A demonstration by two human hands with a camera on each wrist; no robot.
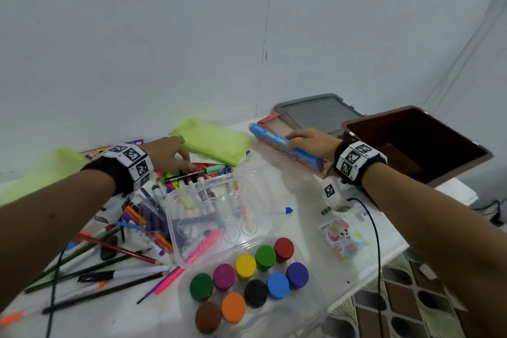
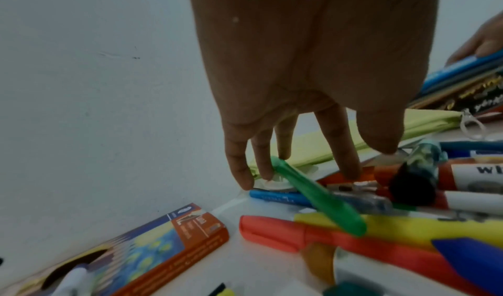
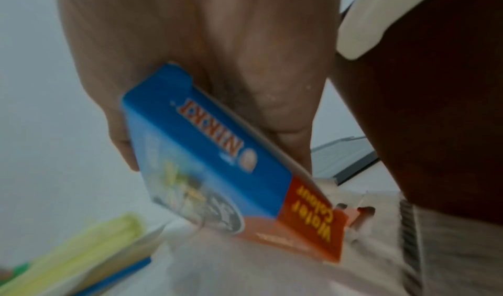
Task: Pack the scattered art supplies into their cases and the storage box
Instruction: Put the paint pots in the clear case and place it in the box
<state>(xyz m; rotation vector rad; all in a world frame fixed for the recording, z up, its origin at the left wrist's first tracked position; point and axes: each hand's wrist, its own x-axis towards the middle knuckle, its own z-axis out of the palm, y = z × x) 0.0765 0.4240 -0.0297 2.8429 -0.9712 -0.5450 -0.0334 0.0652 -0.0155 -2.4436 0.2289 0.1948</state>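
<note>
My left hand (image 1: 184, 162) reaches down into a pile of markers (image 1: 197, 173) at the back of the white table. In the left wrist view the upper end of a green marker (image 2: 313, 195) is pinched between its middle and ring fingertips (image 2: 265, 172), and the marker slants over a yellow highlighter (image 2: 408, 227). My right hand (image 1: 301, 140) grips a blue and orange water colour box (image 1: 277, 141) (image 3: 217, 150), held tilted above the table just left of the brown storage box (image 1: 354, 129), which stands open.
A lime green pouch (image 1: 216, 141) lies behind the markers. A clear plastic case (image 1: 192, 228) holds markers at centre. Several paint pots (image 1: 247, 280) stand in front. Loose pencils (image 1: 109, 263) are spread at the left. A grey lid (image 1: 321, 112) lies at the back.
</note>
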